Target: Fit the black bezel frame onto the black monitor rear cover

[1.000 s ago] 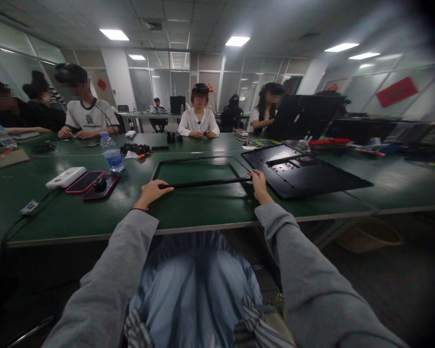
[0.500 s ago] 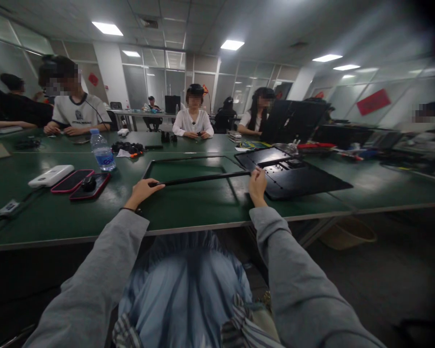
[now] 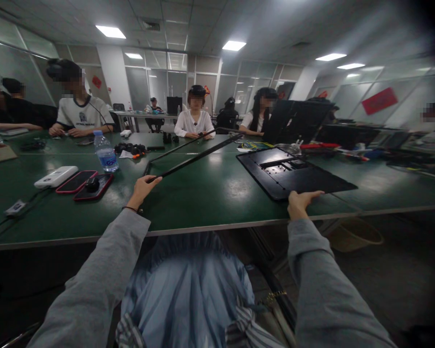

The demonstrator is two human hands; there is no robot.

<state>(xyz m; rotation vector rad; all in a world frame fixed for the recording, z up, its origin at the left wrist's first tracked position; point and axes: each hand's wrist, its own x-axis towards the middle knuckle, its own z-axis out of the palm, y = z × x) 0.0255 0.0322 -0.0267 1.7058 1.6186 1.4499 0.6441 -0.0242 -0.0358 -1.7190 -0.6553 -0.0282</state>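
Off the black frame (image 3: 195, 158) comes the right hand (image 3: 300, 202), across to the black panel (image 3: 311, 179) at right of centre, while the frame's right end swings up and away. Nearest us, the left hand (image 3: 144, 187) has thumb and fingers closed on the frame's near-left corner, left of centre. And the right hand? It's at the panel's near edge, thumb stretched out to the right; how far its hidden fingers are closed, we can't tell.

That frame slants up from the left hand towards the upper middle, over the green table (image 3: 203, 205). The panel lies flat, well apart from the left hand. Over on the left, two red-edged phones, one (image 3: 76, 181) beside the other (image 3: 103, 187), the latter bearing a small black object (image 3: 92, 183), sit next to a white device (image 3: 56, 177). Just beyond, an upright bottle (image 3: 106, 153)! Farther back, dark cables (image 3: 128, 147), and across the table, a person in a white top (image 3: 194, 123), seated at upper centre.
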